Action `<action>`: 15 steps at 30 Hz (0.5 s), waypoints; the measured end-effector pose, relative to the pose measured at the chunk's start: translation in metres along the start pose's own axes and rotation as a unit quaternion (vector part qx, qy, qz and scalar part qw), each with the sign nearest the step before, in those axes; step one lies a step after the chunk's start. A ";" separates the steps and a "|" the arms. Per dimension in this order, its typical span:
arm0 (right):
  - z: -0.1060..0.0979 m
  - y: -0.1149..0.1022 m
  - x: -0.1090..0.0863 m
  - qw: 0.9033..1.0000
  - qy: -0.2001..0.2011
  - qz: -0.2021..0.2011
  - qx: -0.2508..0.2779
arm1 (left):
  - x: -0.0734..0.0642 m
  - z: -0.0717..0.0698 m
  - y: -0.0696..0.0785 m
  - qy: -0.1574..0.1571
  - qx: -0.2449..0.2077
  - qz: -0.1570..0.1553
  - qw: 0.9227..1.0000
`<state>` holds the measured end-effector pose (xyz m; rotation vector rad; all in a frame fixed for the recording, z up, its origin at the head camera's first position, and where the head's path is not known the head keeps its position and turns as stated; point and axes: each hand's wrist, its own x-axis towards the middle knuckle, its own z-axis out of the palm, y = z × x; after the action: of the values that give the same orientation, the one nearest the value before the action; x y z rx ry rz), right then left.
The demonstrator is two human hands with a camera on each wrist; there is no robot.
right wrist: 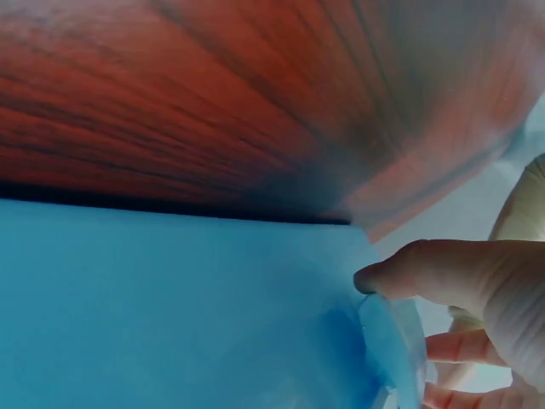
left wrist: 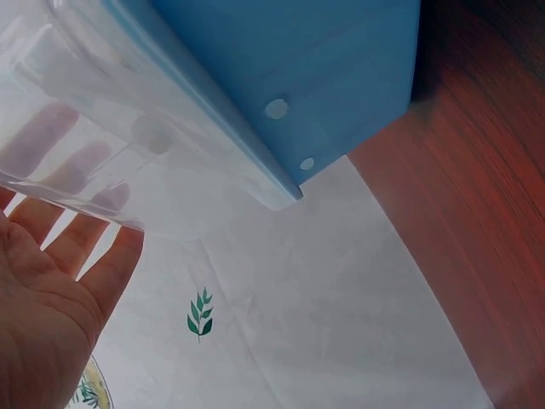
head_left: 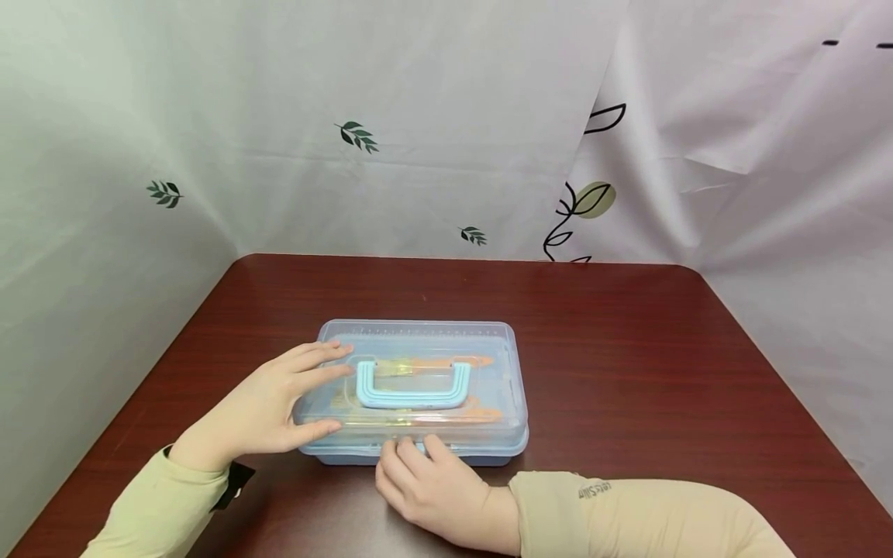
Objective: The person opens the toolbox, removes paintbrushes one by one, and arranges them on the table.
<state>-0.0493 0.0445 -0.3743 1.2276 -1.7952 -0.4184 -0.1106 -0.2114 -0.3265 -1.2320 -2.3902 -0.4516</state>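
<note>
A pale blue plastic case (head_left: pixel 498 391) with a clear lid lies closed on the table. On top of the lid, its light blue handle (head_left: pixel 412 401) is folded flat. Orange and yellow items (head_left: pixel 481 415) show blurrily through the lid; their kind cannot be made out. My left hand (head_left: pixel 272 395) rests on the lid's left side with spread, fairly straight fingers, seen also pressing the clear lid in the left wrist view. At the front edge, my right hand (head_left: pixel 436 488) pinches a blue latch (right wrist: pixel 392 341), its thumb (right wrist: pixel 417 268) on one side and fingers on the other.
The dark red wooden table (head_left: pixel 628 372) extends behind the case and to both sides. A pale curtain (head_left: pixel 432 170) with leaf prints hangs along the back and sides. A black band (head_left: pixel 232 484) sits at my left wrist.
</note>
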 end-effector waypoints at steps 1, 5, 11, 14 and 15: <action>-0.001 -0.001 0.001 1.000 -0.004 0.001 0.000 | 0.000 0.000 0.000 -0.001 0.001 -0.001 1.000; -0.005 -0.003 0.004 1.000 -0.018 0.004 -0.003 | -0.001 0.001 -0.001 -0.003 0.002 -0.003 1.000; -0.010 -0.001 0.006 1.000 -0.029 0.003 -0.001 | -0.002 0.002 -0.002 0.000 0.002 -0.002 1.000; -0.011 0.001 0.006 0.999 -0.032 -0.002 -0.002 | -0.002 0.001 -0.001 0.002 0.001 -0.001 1.000; -0.012 0.001 0.006 0.999 -0.034 -0.002 -0.004 | -0.002 0.001 -0.001 0.003 0.001 -0.001 1.000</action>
<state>-0.0411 0.0418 -0.3640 1.2253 -1.8456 -0.4745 -0.1111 -0.2130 -0.3287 -1.2268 -2.3853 -0.4541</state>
